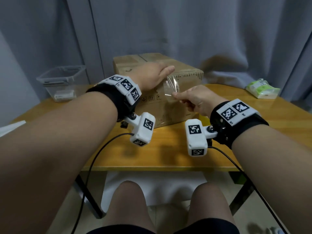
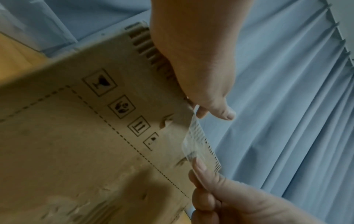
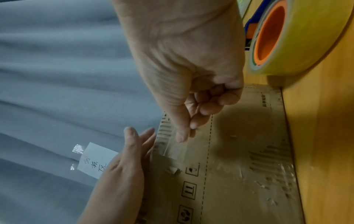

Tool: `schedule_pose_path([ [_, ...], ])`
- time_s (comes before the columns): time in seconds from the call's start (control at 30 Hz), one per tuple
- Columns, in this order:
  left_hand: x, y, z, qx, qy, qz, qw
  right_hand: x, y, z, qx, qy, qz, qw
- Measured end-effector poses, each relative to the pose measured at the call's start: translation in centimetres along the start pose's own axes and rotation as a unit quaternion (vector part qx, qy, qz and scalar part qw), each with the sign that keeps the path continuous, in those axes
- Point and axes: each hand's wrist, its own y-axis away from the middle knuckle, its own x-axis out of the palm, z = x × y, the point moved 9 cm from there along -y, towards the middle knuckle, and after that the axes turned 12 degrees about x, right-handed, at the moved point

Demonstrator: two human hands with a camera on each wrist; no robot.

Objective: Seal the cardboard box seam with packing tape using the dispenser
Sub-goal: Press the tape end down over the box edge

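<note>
Cardboard box (image 1: pixel 170 98) sitting on the yellow worktop (image 1: pixel 168 149), left hand (image 1: pixel 152 76) lying flat with straight fingers on the box's top near edge, right hand (image 1: pixel 194 100) pinching a clear tape strip (image 1: pixel 171 89) hanging over the box's near face, tape roll (image 3: pixel 298 36) standing on the worktop right of the box.

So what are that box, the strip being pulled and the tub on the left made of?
The box looks like matt brown corrugated cardboard: fluted edge, scuffed printed face. The strip seems thin clear glossy plastic tape, see-through with glints. The tub appears clear rigid plastic.
</note>
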Motion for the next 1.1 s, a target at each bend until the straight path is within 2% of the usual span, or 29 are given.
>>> schedule_pose_path([
  [0.1,0.8,-0.9,0.7,-0.008,-0.032,0.042,0.999,0.0,-0.1,0.1,-0.011,0.014,-0.004,1.000],
  [0.37,1.2,-1.2,1.0,0.013,-0.104,0.034,0.994,0.7,-1.3,0.0,-0.043,0.021,-0.030,0.998],
  [0.47,1.3,-1.3,0.8,0.015,-0.140,0.030,0.990,0.2,-1.5,0.9,-0.062,0.063,-0.033,0.996],
  [0.67,1.2,-1.3,0.7,0.018,-0.145,0.018,0.989,-0.5,-1.8,-0.4,-0.004,0.146,-0.012,0.989],
  [0.73,1.1,-1.3,0.6,0.022,-0.145,0.012,0.989,-1.4,-1.6,0.3,-0.045,0.136,-0.068,0.987],
  [0.8,1.1,-1.3,0.5,0.024,-0.141,0.013,0.990,-2.8,-0.8,2.4,-0.139,0.092,-0.152,0.974],
  [0.9,0.9,-1.3,0.6,0.015,-0.122,0.015,0.992,-3.6,1.3,5.6,-0.273,0.093,-0.244,0.926],
  [0.97,0.6,-1.3,0.8,0.006,-0.099,0.018,0.995,-2.7,2.1,7.0,-0.309,0.138,-0.255,0.906],
  [1.03,0.5,-1.3,0.9,0.002,-0.084,0.026,0.996,-1.8,1.5,6.9,-0.275,0.196,-0.244,0.909],
  [1.1,0.6,-1.1,1.0,0.003,-0.080,0.040,0.996,-1.3,0.2,5.3,-0.204,0.221,-0.220,0.928],
])
